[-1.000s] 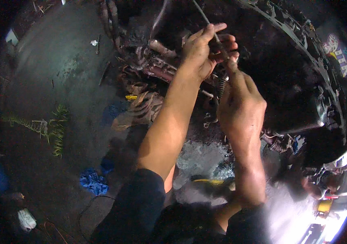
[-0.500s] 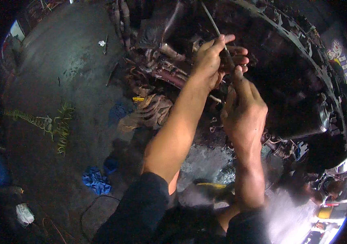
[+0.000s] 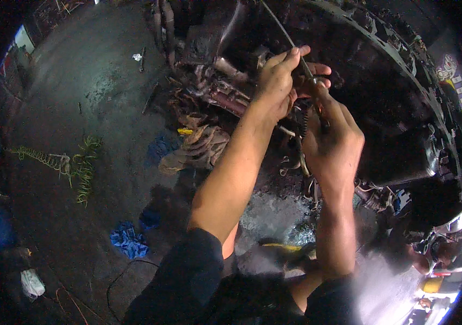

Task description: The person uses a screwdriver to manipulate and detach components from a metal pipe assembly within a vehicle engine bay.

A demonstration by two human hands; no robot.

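thin grey metal rod slants up from dark greasy machinery, pinched by left hand; right hand below is clenched on its lower part. greasy fingers could slip, letting it drop among parts.

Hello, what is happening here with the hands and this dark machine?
A person works with both bare hands on greasy machinery beside a big tyre. The left hand pinches a thin metal rod that runs up and away. The right hand, just below, closes around its lower end near a dark coil spring. Blue rags lie on the floor.
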